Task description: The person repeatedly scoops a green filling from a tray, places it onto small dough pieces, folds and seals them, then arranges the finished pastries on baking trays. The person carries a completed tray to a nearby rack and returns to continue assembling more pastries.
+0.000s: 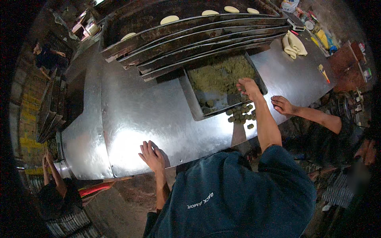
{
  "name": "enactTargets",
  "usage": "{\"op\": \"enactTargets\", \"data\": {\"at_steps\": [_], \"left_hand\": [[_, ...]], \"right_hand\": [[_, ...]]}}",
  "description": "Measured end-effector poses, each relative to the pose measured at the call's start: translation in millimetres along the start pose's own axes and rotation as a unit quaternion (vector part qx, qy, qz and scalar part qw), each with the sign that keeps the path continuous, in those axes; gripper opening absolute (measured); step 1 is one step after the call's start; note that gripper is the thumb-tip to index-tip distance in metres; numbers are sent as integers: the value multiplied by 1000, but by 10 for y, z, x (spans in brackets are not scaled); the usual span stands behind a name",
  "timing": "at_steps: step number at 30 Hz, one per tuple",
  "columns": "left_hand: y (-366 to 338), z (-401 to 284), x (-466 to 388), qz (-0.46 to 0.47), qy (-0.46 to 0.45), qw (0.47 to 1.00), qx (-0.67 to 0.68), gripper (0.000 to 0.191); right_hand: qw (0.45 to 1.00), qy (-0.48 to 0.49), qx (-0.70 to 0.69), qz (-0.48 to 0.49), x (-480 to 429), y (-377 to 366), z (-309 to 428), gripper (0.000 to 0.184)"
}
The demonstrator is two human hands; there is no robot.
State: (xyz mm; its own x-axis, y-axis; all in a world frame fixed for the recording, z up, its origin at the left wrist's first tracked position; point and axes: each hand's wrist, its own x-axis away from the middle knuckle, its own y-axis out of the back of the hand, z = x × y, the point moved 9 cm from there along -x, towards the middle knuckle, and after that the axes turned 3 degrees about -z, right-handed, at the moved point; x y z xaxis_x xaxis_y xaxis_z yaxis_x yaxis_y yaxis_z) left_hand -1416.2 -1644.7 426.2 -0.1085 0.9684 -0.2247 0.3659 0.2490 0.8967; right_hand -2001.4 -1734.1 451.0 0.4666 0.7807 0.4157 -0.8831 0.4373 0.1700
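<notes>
My left hand [152, 156] rests palm down on the metal tabletop [143, 104] near its front edge, fingers spread, holding nothing. Over the right part of a rectangular metal tray [190, 99] hangs my right hand [249, 88], its fingers curled; whether something is between them is hidden. The tray holds a greenish-brown crumbly mass [220, 74], with a few rounded lumps [209, 103] at its near left. Several small greenish-brown balls [238, 113] lie clustered on the tabletop in front of the tray, partly behind my right forearm.
Stacked baking trays [202, 34] stand behind the tray, pale dough rounds [170, 20] in the top one. To the right are a co-worker's hand [282, 105], a pale dough sheet or cloth [293, 44] and a brush [323, 73]. Another person's arms [53, 166] show at left.
</notes>
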Motion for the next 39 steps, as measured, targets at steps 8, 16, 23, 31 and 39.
{"op": "enactTargets", "data": {"at_steps": [8,16,23,31,39], "left_hand": [[27,-26,-12,-4,-2,1000,8,45],[57,-59,-11,-9,-5,1000,4,44],[21,-22,-5,0,-3,1000,-5,44],[-2,-16,-19,10,3,1000,-7,43],[21,-23,-37,7,8,1000,6,44]], "right_hand": [[954,-38,-276,-106,-131,226,-137,19],[848,184,429,-252,-142,394,362,42],[992,19,102,-72,-452,407,-208,46],[859,200,434,-185,-11,282,493,44],[827,266,489,80,302,-1052,235,22]]}}
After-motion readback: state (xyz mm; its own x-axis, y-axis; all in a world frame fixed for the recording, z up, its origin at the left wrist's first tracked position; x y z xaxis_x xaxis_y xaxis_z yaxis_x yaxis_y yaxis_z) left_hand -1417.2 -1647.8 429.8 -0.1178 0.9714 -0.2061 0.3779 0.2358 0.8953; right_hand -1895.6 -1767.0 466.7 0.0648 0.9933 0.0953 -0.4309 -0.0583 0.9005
